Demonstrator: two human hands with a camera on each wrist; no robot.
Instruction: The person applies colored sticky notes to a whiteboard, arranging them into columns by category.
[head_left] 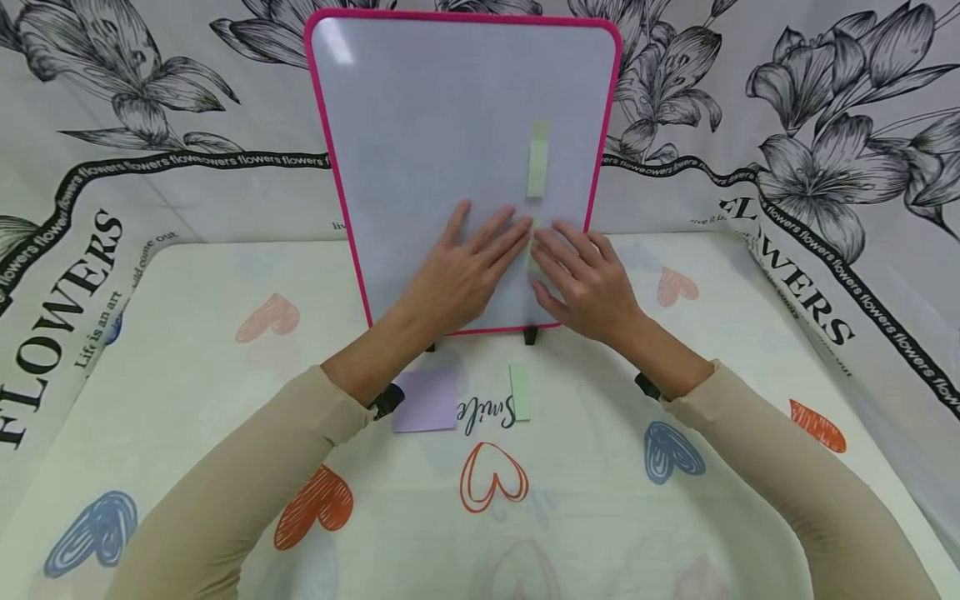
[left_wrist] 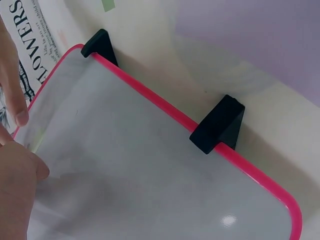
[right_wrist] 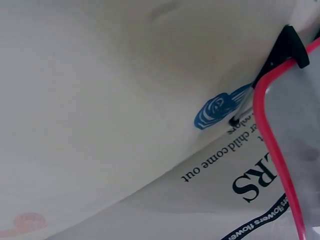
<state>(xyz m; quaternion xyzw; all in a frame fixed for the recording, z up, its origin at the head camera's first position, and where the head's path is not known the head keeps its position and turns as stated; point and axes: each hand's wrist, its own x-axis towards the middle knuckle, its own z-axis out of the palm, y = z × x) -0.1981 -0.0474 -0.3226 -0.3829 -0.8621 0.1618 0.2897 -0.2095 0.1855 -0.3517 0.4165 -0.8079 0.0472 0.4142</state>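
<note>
A whiteboard (head_left: 435, 125) with a pink frame stands upright on the table. One pale green sticky strip (head_left: 537, 171) is on its right part. Below it, a second green strip (head_left: 534, 263) shows partly between the hands, the rest hidden by fingers. My left hand (head_left: 468, 275) lies against the board left of this strip, fingers extended, fingertips at its edge. From the other side my right hand (head_left: 585, 279) reaches the same strip with extended fingers. In the left wrist view, the left hand (left_wrist: 17, 185) appears at the lower left; the right wrist view shows neither hand.
Black feet (left_wrist: 220, 125) hold the board's lower edge. On the table in front lie a purple sticky note (head_left: 426, 402) and another green strip (head_left: 519, 393). A cloth (head_left: 495, 542) printed with hearts covers the table; flower-patterned fabric (head_left: 165, 92) hangs behind.
</note>
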